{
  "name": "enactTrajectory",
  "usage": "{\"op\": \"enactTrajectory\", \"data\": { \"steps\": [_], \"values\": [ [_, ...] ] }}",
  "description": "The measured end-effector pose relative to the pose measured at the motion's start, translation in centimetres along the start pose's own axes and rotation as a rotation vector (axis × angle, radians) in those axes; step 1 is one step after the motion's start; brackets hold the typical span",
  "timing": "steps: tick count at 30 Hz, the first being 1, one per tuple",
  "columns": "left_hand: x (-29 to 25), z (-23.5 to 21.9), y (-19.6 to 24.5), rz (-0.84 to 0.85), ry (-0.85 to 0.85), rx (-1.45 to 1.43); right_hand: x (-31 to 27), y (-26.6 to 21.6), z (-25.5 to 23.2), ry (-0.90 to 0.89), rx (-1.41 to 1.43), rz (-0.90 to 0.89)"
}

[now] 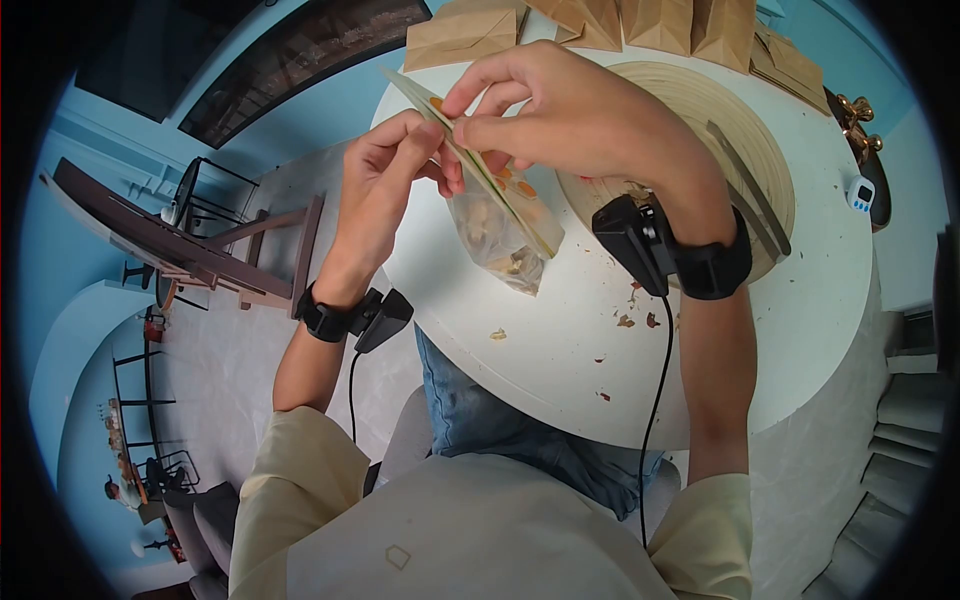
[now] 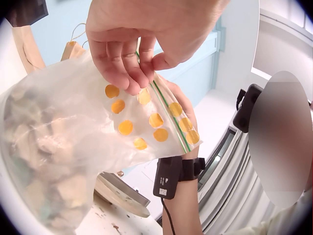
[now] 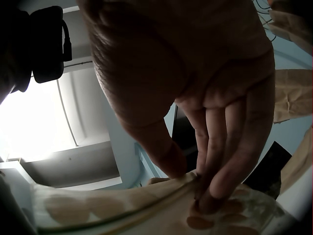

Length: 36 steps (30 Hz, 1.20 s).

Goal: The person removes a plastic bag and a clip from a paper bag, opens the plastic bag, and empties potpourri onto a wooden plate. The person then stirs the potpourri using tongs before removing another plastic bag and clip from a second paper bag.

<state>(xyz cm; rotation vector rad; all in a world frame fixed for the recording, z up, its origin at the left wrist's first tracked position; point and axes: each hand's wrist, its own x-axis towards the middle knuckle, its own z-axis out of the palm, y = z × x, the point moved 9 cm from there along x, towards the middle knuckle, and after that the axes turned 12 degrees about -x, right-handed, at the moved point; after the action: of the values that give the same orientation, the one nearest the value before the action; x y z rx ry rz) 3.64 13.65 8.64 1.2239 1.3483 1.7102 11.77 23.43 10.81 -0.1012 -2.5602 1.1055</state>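
A clear zip bag [image 1: 497, 220] with orange dots and a green seal strip hangs above the round white table [image 1: 560, 350], filled with pale dried pieces. My left hand [image 1: 385, 175] pinches the bag's top edge from the left. My right hand [image 1: 560, 115] pinches the same seal strip from the right, thumb against fingers. In the left wrist view the left fingers [image 2: 128, 61] press on the bag [image 2: 73, 147] beside the green strip. The right wrist view shows the right thumb and fingers [image 3: 210, 161] closed on the bag's top [image 3: 122, 210].
A round wooden board [image 1: 745, 140] with metal tongs [image 1: 750, 190] lies behind the hands. Brown paper bags [image 1: 600, 25] line the table's far edge. A small white timer [image 1: 860, 193] sits at the right. Crumbs [image 1: 630, 320] scatter on the tabletop. Chairs stand at left.
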Motion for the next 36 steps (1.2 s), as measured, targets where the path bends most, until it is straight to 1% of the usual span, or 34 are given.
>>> {"op": "enactTrajectory", "data": {
  "steps": [1,3,4,6,7,9,10,11,12,13,15,18,20,22,23,25,26,28,29,31,35,36],
  "values": [
    [0.0,-0.1,0.0,0.008,0.018,0.011,-0.1,-0.1,0.0,0.0,0.0,0.0],
    [0.0,-0.2,0.0,0.015,0.035,0.022,-0.5,-1.4,-0.9,0.13,-0.19,-0.067],
    [0.0,-0.3,0.0,0.022,0.054,0.035,-0.6,-1.6,-0.8,0.131,-0.189,-0.066],
    [-0.1,-0.3,0.1,0.028,0.071,0.049,-0.9,-2.7,-1.6,0.238,-0.247,-0.123],
    [-0.2,-0.6,0.5,0.043,0.101,0.073,-0.9,-2.6,-1.7,0.239,-0.247,-0.121],
    [-0.4,-0.8,1.0,0.057,0.132,0.099,-0.6,-2.6,-1.3,0.173,-0.124,-0.168],
    [-0.6,-1.2,1.4,0.072,0.183,0.109,-0.7,-2.5,-1.6,0.174,-0.123,-0.168],
    [-0.8,-1.6,1.7,0.088,0.232,0.117,-1.0,-2.2,-2.4,0.218,-0.176,-0.141],
    [-0.9,-1.8,2.0,0.088,0.231,0.116,-1.3,-2.0,-3.1,0.262,-0.229,-0.113],
    [-1.2,-2.8,2.5,0.112,0.279,0.072,-1.4,-2.0,-3.2,0.263,-0.229,-0.112],
    [-1.6,-4.2,2.8,0.144,0.364,0.017,-2.4,-0.2,-4.4,0.267,-0.239,-0.093],
    [-1.8,-5.8,3.2,0.164,0.358,0.002,-4.0,1.9,-6.0,0.271,-0.256,-0.065],
    [-1.7,-5.8,3.4,0.161,0.362,0.035,-4.3,1.9,-6.1,0.275,-0.267,-0.046],
    [-1.4,-5.1,3.6,0.129,0.238,0.08,-4.3,0.9,-5.6,0.278,-0.28,-0.027],
    [-1.3,-4.8,3.5,0.13,0.238,0.08,-3.7,0.8,-5.6,0.28,-0.287,-0.017],
    [-1.0,-3.1,3.5,0.199,0.202,0.146,-3.6,0.2,-5.4,0.286,-0.303,0.005],
    [-0.8,-2.7,2.6,0.199,0.199,0.144,-3.6,0.0,-5.3,0.289,-0.31,0.017],
    [-1.3,-1.0,2.5,0.458,0.113,0.305,-3.6,0.3,-5.6,0.296,-0.325,0.041],
    [-1.4,-0.7,2.0,0.457,0.111,0.303,-3.8,0.5,-5.7,0.298,-0.332,0.054],
    [-1.4,1.7,-0.4,0.312,-0.113,0.455,-4.2,1.1,-5.9,0.3,-0.341,0.078],
    [-0.8,2.5,-2.4,0.271,-0.137,0.52,-3.9,1.3,-6.0,0.305,-0.366,0.125],
    [-0.4,2.1,-3.0,0.199,-0.112,0.476,-4.0,1.0,-5.8,0.307,-0.373,0.136]
  ]
}}
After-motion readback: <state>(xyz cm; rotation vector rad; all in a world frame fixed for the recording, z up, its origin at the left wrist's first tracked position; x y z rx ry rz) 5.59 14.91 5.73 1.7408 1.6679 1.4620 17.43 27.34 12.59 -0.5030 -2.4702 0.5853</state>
